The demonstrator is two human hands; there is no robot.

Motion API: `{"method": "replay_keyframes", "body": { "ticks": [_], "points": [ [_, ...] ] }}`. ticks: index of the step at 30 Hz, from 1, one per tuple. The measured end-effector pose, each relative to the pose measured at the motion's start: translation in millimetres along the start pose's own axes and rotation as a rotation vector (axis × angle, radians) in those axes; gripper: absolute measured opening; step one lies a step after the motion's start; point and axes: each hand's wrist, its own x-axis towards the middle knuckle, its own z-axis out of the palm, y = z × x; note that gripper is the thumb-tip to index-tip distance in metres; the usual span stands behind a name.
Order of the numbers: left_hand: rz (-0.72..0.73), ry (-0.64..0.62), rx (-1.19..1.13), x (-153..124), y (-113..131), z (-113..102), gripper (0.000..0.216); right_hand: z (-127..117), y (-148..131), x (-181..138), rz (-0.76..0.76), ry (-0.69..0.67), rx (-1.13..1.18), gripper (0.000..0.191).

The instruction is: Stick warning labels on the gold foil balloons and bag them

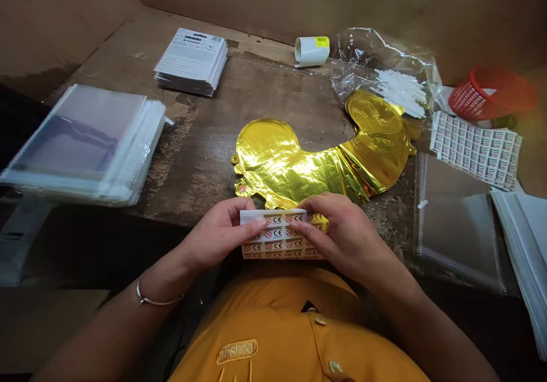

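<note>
A sheet of small CE-marked stickers (273,246) is held at the table's front edge. My left hand (222,228) pinches its left side, thumb on top. On the right part, the thumb and fingers of my right hand (342,228) are closed on the same sheet. Just beyond the sheet lies a shiny gold foil balloon (294,168), flat and curved, with small tabs along its edge. Another gold foil piece (380,137) forms its right end or overlaps it; I cannot tell which. The fingers under the sheet are mostly hidden.
Clear plastic sleeves (85,143) are stacked at left, with printed cards (192,57) behind. A white label roll (311,52) stands at the back. To the right are a clear bag (359,57) of white sticks (401,91), a red basket (474,94), sticker sheets (476,148) and another sleeve (459,217).
</note>
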Motion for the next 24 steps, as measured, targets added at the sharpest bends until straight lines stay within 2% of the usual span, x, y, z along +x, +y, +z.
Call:
{"method": "replay_keyframes", "body": {
  "ticks": [2, 5, 7, 9, 12, 13, 14, 16, 20, 24],
  "points": [
    [-0.011, 0.027, -0.083, -2, -7, 3, 0.033, 0, 10, 5, 0.096, -0.066, 0.159, 0.016],
    [-0.053, -0.037, -0.200, -5, -12, 7, 0.030, -1, 24, 7, 0.203, -0.131, 0.378, 0.019],
    [-0.091, -0.068, -0.228, -7, -13, 10, 0.031, 1, 27, 6, 0.227, -0.155, 0.416, 0.021],
    [-0.107, -0.050, -0.231, -8, -14, 12, 0.029, 4, 24, 3, 0.187, -0.058, 0.290, 0.018],
    [-0.093, -0.023, -0.231, -8, -15, 15, 0.028, 9, 11, -1, -0.011, 0.311, -0.069, 0.004],
    [-0.079, -0.022, -0.226, -8, -15, 16, 0.028, 11, 6, -2, -0.103, 0.390, -0.146, 0.005],
    [-0.061, -0.016, -0.214, -8, -15, 16, 0.027, 13, 2, -2, -0.187, 0.409, -0.186, 0.007],
    [-0.017, -0.001, -0.171, -8, -16, 17, 0.027, 19, -6, -2, -0.294, 0.337, -0.185, 0.009],
    [0.059, 0.026, -0.053, -9, -18, 15, 0.025, 32, -9, 0, -0.291, 0.275, -0.147, 0.010],
    [0.132, 0.040, 0.094, -11, -19, 14, 0.025, 36, -7, 1, -0.291, 0.252, -0.181, 0.011]
  ]
}}
